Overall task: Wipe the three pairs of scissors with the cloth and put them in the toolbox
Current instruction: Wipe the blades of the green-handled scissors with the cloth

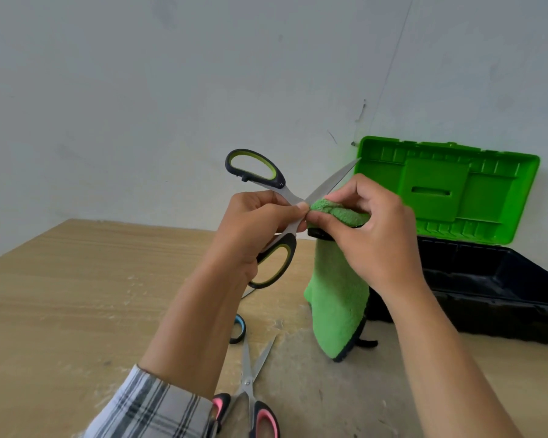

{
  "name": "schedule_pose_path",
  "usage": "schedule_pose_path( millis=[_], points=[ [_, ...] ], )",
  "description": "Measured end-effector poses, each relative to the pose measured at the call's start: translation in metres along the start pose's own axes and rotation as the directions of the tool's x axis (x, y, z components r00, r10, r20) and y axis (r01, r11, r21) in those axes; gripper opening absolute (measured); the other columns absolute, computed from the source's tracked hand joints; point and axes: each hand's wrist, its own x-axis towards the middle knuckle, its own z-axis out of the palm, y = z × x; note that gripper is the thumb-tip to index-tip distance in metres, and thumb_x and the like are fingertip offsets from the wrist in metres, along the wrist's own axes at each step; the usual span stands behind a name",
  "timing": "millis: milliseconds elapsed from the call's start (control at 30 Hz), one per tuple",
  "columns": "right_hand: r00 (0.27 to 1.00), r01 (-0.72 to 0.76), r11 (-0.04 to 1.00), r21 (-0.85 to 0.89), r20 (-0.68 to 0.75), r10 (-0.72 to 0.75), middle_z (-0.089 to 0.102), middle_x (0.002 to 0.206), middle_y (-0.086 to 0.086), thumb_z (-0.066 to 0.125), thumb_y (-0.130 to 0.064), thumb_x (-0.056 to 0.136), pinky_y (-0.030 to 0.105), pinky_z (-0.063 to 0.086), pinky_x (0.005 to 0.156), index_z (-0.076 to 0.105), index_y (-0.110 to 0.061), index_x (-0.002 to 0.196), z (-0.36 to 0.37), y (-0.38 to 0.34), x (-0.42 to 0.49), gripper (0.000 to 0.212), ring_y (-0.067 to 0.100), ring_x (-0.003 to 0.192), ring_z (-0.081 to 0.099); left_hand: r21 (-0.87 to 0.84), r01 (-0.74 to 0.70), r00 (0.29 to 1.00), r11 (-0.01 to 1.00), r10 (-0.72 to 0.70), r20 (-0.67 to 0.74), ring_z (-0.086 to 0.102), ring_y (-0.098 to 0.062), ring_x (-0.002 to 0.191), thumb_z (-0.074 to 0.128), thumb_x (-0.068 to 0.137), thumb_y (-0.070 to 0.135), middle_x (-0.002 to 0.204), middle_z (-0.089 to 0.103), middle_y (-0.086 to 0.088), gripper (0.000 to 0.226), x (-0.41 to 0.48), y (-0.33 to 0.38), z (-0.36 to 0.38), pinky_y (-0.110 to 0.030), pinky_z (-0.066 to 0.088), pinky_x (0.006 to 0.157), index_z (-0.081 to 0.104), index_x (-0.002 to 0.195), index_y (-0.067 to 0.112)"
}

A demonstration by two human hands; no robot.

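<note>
The green scissors (286, 194) were open, up in the air over the bench (76, 295), near the open toolbox (487, 279). The left hand (257, 229) pinched them at the middle with its fingers, and the right hand (370, 229) pinched the soft cloth (339, 298) round one blade. They looked stiff, light and sharp, so the fat handles seemed safest to hold.

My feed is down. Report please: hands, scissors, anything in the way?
Left hand grips green scissors, blades apart. Right hand pinches cloth on one blade. Pink pair, blue pair on table. Toolbox open, path clear.

Tbl (76, 279): toolbox (503, 298), pink scissors (248, 384), blue scissors (239, 330)
</note>
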Motion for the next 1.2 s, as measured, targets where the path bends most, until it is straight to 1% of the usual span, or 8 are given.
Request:
schedule_pose_path(
  millis=[100,300,467,567,667,767,1033,1200],
  points=[
    [0.997,-0.072,0.993,0.093,-0.007,0.073,0.076,0.079,-0.012,0.090,-0.029,0.072,0.019,0.056,0.071,0.065,-0.020,0.080,0.001,0.001,0.001,0.028,-0.002,0.078,0.072,-0.001,-0.032,0.999,0.999,0.032,0.022,0.062,-0.013,0.057,0.073,0.083,0.010,0.064,0.068,-0.010,0.019,0.000,0.001,0.000,-0.018,0.048,0.052,0.063,0.067,0.007],
    [0.978,-0.205,0.948,0.242,0.009,0.209,0.079,0.081,-0.004,0.084,-0.026,0.080,0.044,0.061,0.082,0.064,-0.024,0.081,0.004,0.002,0.001,0.021,0.011,0.078,0.075,-0.031,-0.057,0.997,0.998,0.058,0.052,0.066,-0.009,0.058,0.073,0.083,0.009,0.062,0.065,-0.007,0.019,-0.001,0.004,-0.001,-0.015,0.048,0.048,0.061,0.068,0.007],
    [0.942,-0.336,0.872,0.356,0.131,0.310,0.078,0.075,0.001,0.077,-0.024,0.087,0.037,0.057,0.072,0.064,-0.018,0.087,-0.005,0.000,0.004,0.015,0.010,0.067,0.068,-0.032,-0.049,0.997,0.998,0.051,0.059,0.068,-0.009,0.060,0.073,0.083,0.010,0.066,0.065,-0.009,0.013,0.000,0.003,-0.001,-0.016,0.049,0.050,0.064,0.077,0.002],
    [0.959,-0.271,0.906,0.325,0.175,0.224,0.079,0.081,-0.001,0.081,-0.024,0.082,0.029,0.057,0.072,0.064,-0.014,0.089,-0.012,-0.002,0.005,0.021,0.009,0.073,0.072,-0.041,-0.054,0.997,0.998,0.056,0.046,0.068,-0.010,0.061,0.073,0.083,0.009,0.068,0.065,-0.010,0.015,0.000,0.003,-0.001,-0.017,0.049,0.050,0.063,0.074,0.003],
    [0.988,-0.120,0.984,0.131,0.115,0.105,0.077,0.083,-0.005,0.088,-0.028,0.074,0.025,0.056,0.074,0.064,-0.022,0.083,-0.010,-0.002,0.004,0.026,0.007,0.081,0.073,-0.041,-0.060,0.997,0.997,0.062,0.037,0.068,-0.011,0.060,0.073,0.083,0.008,0.064,0.066,-0.009,0.014,0.000,0.002,0.000,-0.017,0.050,0.051,0.063,0.075,0.003],
    [0.995,-0.088,0.993,0.074,0.043,0.085,0.076,0.081,-0.009,0.088,-0.031,0.075,0.019,0.054,0.069,0.062,-0.022,0.083,-0.006,-0.002,0.003,0.028,0.001,0.077,0.072,-0.046,-0.068,0.997,0.997,0.070,0.043,0.067,-0.012,0.060,0.073,0.084,0.009,0.062,0.066,-0.007,0.017,0.000,0.002,0.000,-0.017,0.050,0.052,0.063,0.071,0.005],
    [0.977,-0.203,0.962,0.183,-0.030,0.212,0.078,0.077,-0.006,0.081,-0.038,0.081,0.048,0.061,0.072,0.057,-0.022,0.083,-0.004,-0.001,0.003,0.029,0.016,0.074,0.075,-0.051,-0.074,0.996,0.996,0.076,0.046,0.067,-0.010,0.059,0.073,0.083,0.009,0.063,0.064,-0.008,0.015,-0.001,0.004,0.001,-0.017,0.049,0.051,0.063,0.073,0.004],
    [0.991,-0.133,0.988,0.080,0.042,0.130,0.078,0.080,-0.011,0.089,-0.037,0.071,0.022,0.056,0.068,0.058,-0.021,0.085,-0.008,-0.005,0.003,0.038,-0.002,0.074,0.072,-0.043,-0.083,0.996,0.996,0.085,0.034,0.066,-0.012,0.060,0.073,0.083,0.010,0.061,0.065,-0.008,0.018,-0.002,0.002,0.002,-0.019,0.050,0.053,0.063,0.069,0.005]
  ],
)
